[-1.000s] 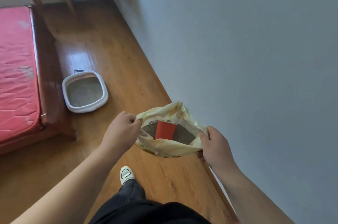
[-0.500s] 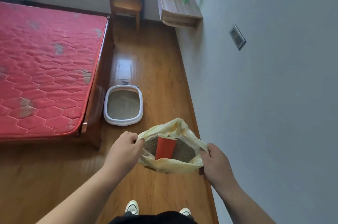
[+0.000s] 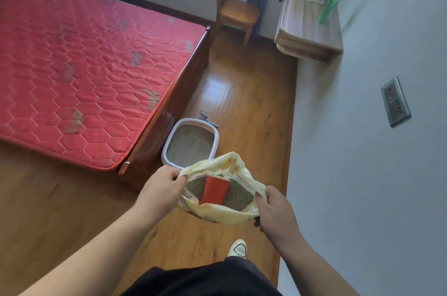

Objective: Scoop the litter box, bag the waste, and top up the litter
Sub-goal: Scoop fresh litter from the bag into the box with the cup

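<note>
My left hand (image 3: 160, 186) and right hand (image 3: 273, 208) each pinch the litter bag (image 3: 217, 214) by its rim. It looks like soft plastic, probably heavy, so both edges need firm grips.

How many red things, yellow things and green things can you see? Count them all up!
Red: 2, the mattress and the flat red piece inside the bag
Yellow: 1, the bag
Green: 1, the bottle
Total: 4
</note>
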Tool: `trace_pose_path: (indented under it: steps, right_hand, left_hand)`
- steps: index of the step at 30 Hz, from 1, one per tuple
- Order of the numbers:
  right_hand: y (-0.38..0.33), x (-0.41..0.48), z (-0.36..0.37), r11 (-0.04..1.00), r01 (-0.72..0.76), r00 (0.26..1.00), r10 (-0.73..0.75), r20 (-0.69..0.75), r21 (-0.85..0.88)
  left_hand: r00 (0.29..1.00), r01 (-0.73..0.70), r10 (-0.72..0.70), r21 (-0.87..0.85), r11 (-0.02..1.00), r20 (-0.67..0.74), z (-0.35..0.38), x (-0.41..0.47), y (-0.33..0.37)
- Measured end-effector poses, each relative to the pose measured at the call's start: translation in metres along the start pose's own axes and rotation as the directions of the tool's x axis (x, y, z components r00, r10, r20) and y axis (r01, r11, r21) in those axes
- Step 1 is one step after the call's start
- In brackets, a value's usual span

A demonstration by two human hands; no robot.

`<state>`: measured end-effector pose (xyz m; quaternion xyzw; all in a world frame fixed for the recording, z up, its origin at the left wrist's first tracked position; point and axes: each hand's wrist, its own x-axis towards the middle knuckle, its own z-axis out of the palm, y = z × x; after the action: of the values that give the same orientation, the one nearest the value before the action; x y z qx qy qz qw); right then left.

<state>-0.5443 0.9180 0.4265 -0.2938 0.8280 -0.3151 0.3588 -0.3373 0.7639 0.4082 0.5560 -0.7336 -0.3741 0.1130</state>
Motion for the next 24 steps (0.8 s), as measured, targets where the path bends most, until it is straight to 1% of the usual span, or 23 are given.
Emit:
trace_pose_path:
  steps: [4,8,12,14,17,20,24]
  right_hand:
    - [-0.01,0.068,-0.039,0.995,0.079,0.992,-0.071,0.1,-0.069]
    - [-0.038,0.126,-0.049,0.977,0.168,0.973,-0.142,0.184,-0.13]
    - [-0.066,0.176,-0.029,0.952,0.234,0.939,-0.169,0.299,-0.198]
    - [-0.076,0.205,-0.008,0.927,0.263,0.924,-0.163,0.345,-0.268]
    - [-0.086,0.235,0.017,0.894,0.275,0.912,-0.125,0.392,-0.354]
    - [-0.097,0.263,0.041,0.836,0.31,0.892,-0.091,0.443,-0.453]
    - [-0.119,0.299,0.066,0.773,0.381,0.857,-0.09,0.507,-0.508]
  left_hand:
    - [0.992,0.08,-0.08,-0.008,0.997,-0.093,0.024,0.024,0.037]
    - [0.968,0.189,-0.192,-0.031,0.981,-0.163,0.03,0.043,0.045]
    - [0.918,0.298,-0.31,-0.086,0.951,-0.249,0.025,0.064,0.032]
    - [0.886,0.353,-0.373,-0.119,0.928,-0.274,0.024,0.084,0.017]
    - [0.857,0.411,-0.432,-0.133,0.902,-0.28,0.025,0.107,-0.002]
    - [0.83,0.476,-0.493,-0.132,0.87,-0.26,0.029,0.129,-0.019]
    - [0.78,0.53,-0.571,-0.215,0.82,-0.256,0.032,0.149,-0.03]
